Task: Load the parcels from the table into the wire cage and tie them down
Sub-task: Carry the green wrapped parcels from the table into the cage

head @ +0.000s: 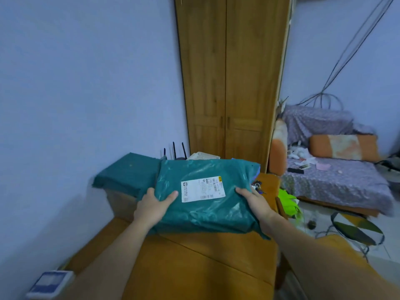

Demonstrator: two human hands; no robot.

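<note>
Both hands' grip clamps green parcel (pixel 205 195) edges above table (pixel 205 263).

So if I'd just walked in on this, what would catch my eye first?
The big teal parcel in the middle, with a white shipping label on top, held at its sides by the left hand and right hand above a wooden table. Behind it stands a tall wooden wardrobe, and at the right a sofa under a purple patterned cover.

You held a teal parcel (pixel 205 195) with a white label (pixel 202 189) over an orange-brown table (pixel 194 267).
</note>
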